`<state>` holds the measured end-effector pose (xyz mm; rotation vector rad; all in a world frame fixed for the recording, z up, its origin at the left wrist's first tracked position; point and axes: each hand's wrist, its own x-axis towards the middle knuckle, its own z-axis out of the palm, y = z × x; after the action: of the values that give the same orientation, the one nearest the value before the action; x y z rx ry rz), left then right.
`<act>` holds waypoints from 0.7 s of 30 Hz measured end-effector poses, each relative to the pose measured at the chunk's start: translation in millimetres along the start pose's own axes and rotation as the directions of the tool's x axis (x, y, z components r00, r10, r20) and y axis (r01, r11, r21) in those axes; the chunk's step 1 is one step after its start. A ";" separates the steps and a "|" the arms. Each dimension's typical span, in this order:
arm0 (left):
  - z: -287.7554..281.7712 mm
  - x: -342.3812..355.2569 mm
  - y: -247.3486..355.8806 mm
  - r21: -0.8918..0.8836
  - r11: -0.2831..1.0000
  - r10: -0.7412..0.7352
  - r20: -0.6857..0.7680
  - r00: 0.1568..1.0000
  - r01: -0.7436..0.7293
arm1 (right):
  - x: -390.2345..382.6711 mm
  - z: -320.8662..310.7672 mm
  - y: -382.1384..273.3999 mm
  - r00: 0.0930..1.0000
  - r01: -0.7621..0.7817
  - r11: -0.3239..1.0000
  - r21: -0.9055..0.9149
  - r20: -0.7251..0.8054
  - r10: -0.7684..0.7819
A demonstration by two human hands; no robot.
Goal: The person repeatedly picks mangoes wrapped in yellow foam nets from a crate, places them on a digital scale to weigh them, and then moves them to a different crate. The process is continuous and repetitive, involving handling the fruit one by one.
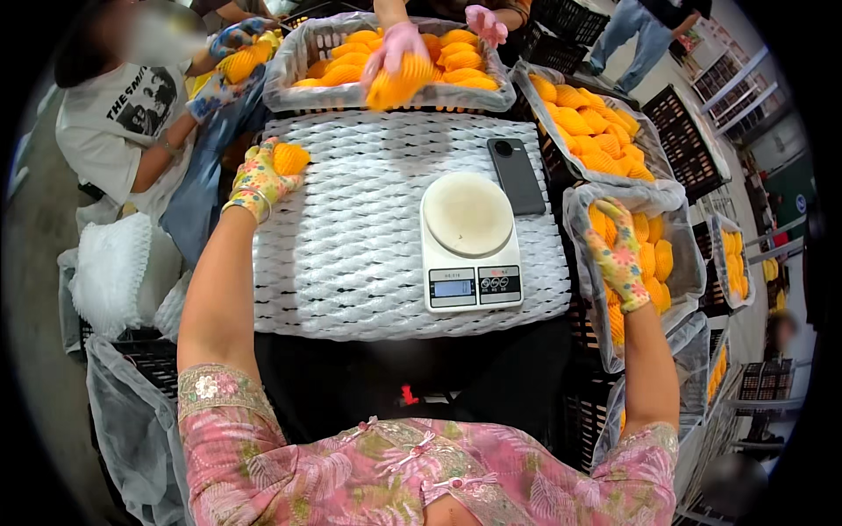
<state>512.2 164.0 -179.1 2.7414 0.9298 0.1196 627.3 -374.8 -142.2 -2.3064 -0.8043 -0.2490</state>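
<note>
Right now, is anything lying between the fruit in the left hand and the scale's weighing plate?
Nothing visible does. Only bare white foam netting lies between the wrapped fruit in the left hand and the scale; the phone lies beyond it.

Your left hand [260,180], in a flowered glove, grips an orange fruit sleeved in ribbed yellow foam netting [290,159] at the far left of the counter. Your right hand [617,254] rests on like netted orange fruits [656,259] piled in the plastic-lined crate [684,210] on the right.

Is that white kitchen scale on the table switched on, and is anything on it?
On, apparently: the scale has a lit bluish display, unreadable here. Its round pan is empty; the dark phone lies beside it.
</note>
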 end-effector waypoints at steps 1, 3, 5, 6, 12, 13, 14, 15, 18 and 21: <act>-4.0 0.9 -1.0 -0.004 1.000 -0.022 0.032 0.999 0.022 | 8.1 11.9 -6.7 0.999 0.037 0.999 0.018 0.015 -0.037; -7.3 4.6 -2.6 -0.031 0.998 -0.057 0.086 0.995 0.060 | 21.7 27.6 -23.2 0.994 0.099 0.995 -0.008 0.046 -0.098; -5.9 0.6 -7.4 -0.081 0.995 -0.055 0.029 0.998 0.057 | 33.3 46.5 -44.6 0.993 0.093 0.995 0.046 0.062 -0.095; 1.1 -1.9 -10.7 -0.290 0.956 0.045 -0.007 0.999 -0.045 | 38.7 55.6 -53.3 0.993 0.089 0.993 0.074 0.070 -0.094; 9.4 -72.5 91.1 -0.399 0.647 0.501 -0.419 0.757 -0.649 | 57.0 91.4 -63.3 0.995 0.097 0.974 0.203 0.016 -0.102; 3.7 -87.1 119.0 -0.366 0.652 0.561 -0.357 0.747 -0.664 | 55.7 95.4 -57.1 0.994 0.107 0.962 0.252 -0.015 -0.106; 2.4 -97.7 140.6 -0.328 0.661 0.610 -0.289 0.737 -0.675 | 53.6 97.0 -58.4 0.998 0.067 0.951 0.301 -0.013 -0.066; 9.6 -103.2 158.9 -0.322 0.668 0.638 -0.216 0.739 -0.671 | 50.9 97.5 -59.2 1.000 0.025 0.938 0.346 -0.010 -0.023; 23.2 -107.1 189.5 -0.348 0.670 0.685 -0.052 0.727 -0.656 | 41.4 91.4 -60.0 0.999 -0.049 0.915 0.401 0.021 0.044; 35.4 -76.1 183.5 -0.618 0.447 0.707 -0.199 0.678 -0.647 | 26.7 72.1 -44.2 0.996 -0.072 0.949 0.306 0.079 0.050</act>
<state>565.2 -30.4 -166.5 2.2136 -0.3084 0.3794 618.7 -289.0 -162.8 -2.0483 -0.7473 -0.0115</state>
